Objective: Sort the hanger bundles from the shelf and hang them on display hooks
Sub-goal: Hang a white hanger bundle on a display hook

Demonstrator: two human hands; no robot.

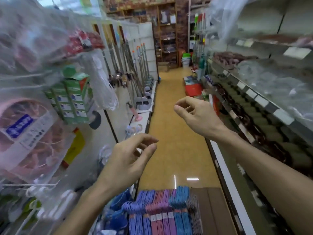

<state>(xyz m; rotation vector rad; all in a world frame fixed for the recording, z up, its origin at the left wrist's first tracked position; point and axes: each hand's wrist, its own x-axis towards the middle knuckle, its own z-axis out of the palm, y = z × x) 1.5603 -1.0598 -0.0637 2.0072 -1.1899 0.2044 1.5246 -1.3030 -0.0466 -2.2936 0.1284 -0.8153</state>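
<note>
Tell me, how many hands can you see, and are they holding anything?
2. The left hand is low in the middle, above the colourful hanger bundles. The right hand is higher, reaching toward the right-side shelf. Both are open and empty.

Mops (144, 68) (upright), green boxes (72, 97)

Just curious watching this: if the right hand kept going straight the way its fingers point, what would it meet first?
Probably nothing soon: the right hand, open and empty, points left across the bare aisle floor toward the mop rack. Depth is unclear.
</note>
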